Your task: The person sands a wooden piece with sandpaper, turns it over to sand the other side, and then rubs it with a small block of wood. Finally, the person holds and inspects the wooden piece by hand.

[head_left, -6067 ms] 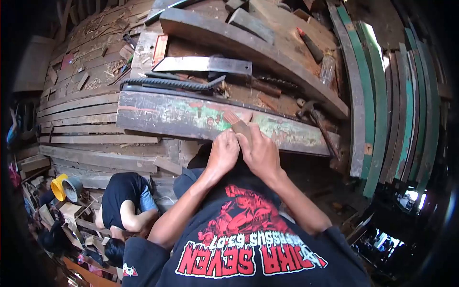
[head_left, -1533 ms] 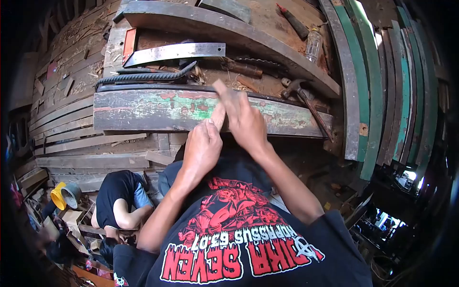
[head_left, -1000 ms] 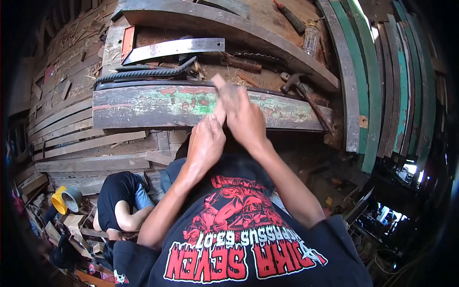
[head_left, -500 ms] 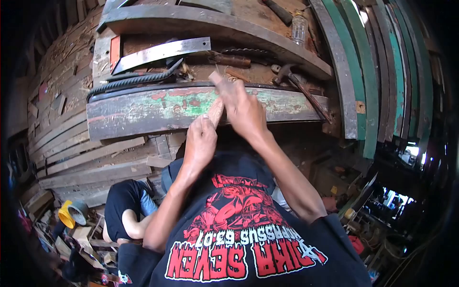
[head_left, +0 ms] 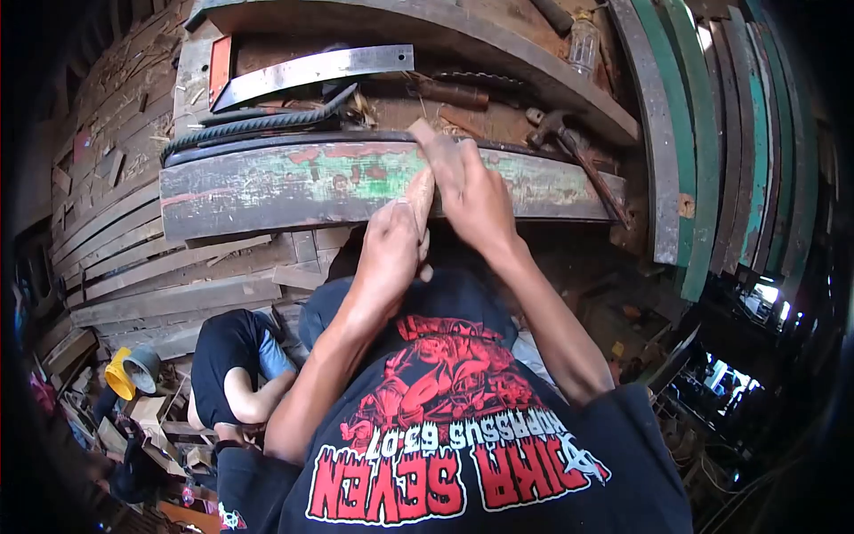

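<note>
My left hand [head_left: 389,238] is wrapped round a pale, narrow piece of wood [head_left: 421,190] that slants up over the front edge of the bench beam [head_left: 294,185]. Close beside it, my right hand [head_left: 469,185] has its fingers closed on a flat pinkish-tan piece [head_left: 420,132], which sticks out past the fingertips. Motion blurs those fingers, and I cannot make out exactly what the flat piece is. Both hands are over the beam's worn green paint. Behind them lie a wooden handle [head_left: 452,93] and a claw hammer [head_left: 569,142].
A try square [head_left: 311,71] and a bent ribbed steel bar [head_left: 258,125] lie at the back left. A glass bottle [head_left: 583,46] stands at the back right. Long planks [head_left: 654,125] lean at the right. Another person's bent leg [head_left: 233,369] is at lower left, near a yellow bucket [head_left: 119,374].
The whole view has shifted, so the bench and tools appear farther right and higher. My hands keep their holds, staying close together over the beam; the right fingers are blurred in both frames.
</note>
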Demonstrator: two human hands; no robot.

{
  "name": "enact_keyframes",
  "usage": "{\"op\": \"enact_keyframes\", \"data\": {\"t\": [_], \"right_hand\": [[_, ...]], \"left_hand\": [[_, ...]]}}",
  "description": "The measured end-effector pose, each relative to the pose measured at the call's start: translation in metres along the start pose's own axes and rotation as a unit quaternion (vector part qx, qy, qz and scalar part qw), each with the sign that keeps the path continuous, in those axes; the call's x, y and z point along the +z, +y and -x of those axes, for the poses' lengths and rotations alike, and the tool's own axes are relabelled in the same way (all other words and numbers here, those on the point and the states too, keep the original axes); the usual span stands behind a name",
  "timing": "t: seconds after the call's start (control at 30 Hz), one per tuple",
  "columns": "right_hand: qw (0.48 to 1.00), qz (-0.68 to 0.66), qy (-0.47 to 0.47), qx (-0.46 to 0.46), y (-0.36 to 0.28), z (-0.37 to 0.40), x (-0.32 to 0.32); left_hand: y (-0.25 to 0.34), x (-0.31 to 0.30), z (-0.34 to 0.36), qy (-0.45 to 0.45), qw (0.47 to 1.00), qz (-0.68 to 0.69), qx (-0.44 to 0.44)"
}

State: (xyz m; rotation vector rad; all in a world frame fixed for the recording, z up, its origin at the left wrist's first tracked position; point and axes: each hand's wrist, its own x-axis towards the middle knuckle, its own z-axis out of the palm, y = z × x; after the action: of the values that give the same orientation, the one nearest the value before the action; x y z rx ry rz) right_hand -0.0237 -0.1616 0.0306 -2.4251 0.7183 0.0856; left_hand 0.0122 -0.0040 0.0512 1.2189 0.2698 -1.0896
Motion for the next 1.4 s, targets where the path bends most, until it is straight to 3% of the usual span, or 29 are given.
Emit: {"op": "enact_keyframes", "data": {"t": [0.07,0.13,0.23,0.27,0.33,0.37,0.47,0.6,0.7,0.73,0.77,0.8,0.87,0.93,1.0,1.2,1.4], "right_hand": [[0.989,-0.129,-0.003,-0.071,-0.034,0.026,-0.018],[0.978,-0.206,-0.007,-0.040,-0.040,0.036,-0.005],[0.998,-0.068,-0.006,0.011,-0.028,-0.001,-0.001],[1.000,-0.021,0.000,-0.019,-0.030,0.002,-0.006],[0.995,-0.058,-0.005,-0.075,-0.032,0.026,-0.012],[0.995,-0.084,-0.015,-0.061,-0.027,0.029,-0.010],[0.999,0.032,-0.022,0.000,-0.003,-0.014,-0.007],[0.989,-0.059,-0.003,-0.133,-0.009,0.018,-0.014],[0.999,-0.020,-0.031,-0.029,0.009,-0.010,-0.008],[0.999,0.004,-0.045,0.012,0.003,-0.014,-0.013],[0.998,-0.003,-0.046,-0.038,-0.016,0.010,-0.024],[0.989,-0.107,-0.029,-0.097,-0.022,0.026,-0.019],[0.990,-0.123,-0.069,-0.033,-0.019,0.027,-0.009],[0.993,-0.109,-0.008,-0.044,-0.007,-0.005,0.002],[0.990,-0.139,-0.014,-0.004,0.000,-0.003,-0.003],[0.984,-0.169,-0.042,0.026,0.003,-0.002,-0.013],[0.980,-0.181,-0.066,0.041,0.007,-0.008,-0.023]], "left_hand": [[0.021,-0.001,0.002,-0.022,0.987,0.141,-0.069],[0.000,-0.014,-0.003,-0.036,0.971,0.213,-0.106],[0.011,-0.003,-0.017,-0.017,0.961,0.253,-0.110],[0.014,-0.001,-0.009,-0.010,0.964,0.241,-0.109],[0.014,-0.001,-0.003,-0.027,0.963,0.243,-0.112],[0.013,-0.001,-0.003,-0.015,0.958,0.256,-0.129],[0.018,0.003,-0.001,0.004,0.950,0.270,-0.156],[0.015,0.011,-0.002,0.032,0.960,0.239,-0.146],[0.014,0.010,-0.001,-0.024,0.959,0.255,-0.122],[0.016,0.023,0.002,0.032,0.960,0.243,-0.138],[0.022,0.025,0.002,0.056,0.961,0.233,-0.136],[0.024,0.027,0.003,0.086,0.960,0.227,-0.137],[-0.002,0.009,-0.006,0.037,0.943,0.295,-0.148],[0.006,0.001,-0.013,0.001,0.943,0.297,-0.147],[0.013,0.013,-0.002,-0.006,0.919,0.352,-0.177],[0.018,0.027,0.008,-0.042,0.963,0.168,-0.205],[0.006,0.023,0.003,-0.060,0.992,0.063,-0.096]]}}
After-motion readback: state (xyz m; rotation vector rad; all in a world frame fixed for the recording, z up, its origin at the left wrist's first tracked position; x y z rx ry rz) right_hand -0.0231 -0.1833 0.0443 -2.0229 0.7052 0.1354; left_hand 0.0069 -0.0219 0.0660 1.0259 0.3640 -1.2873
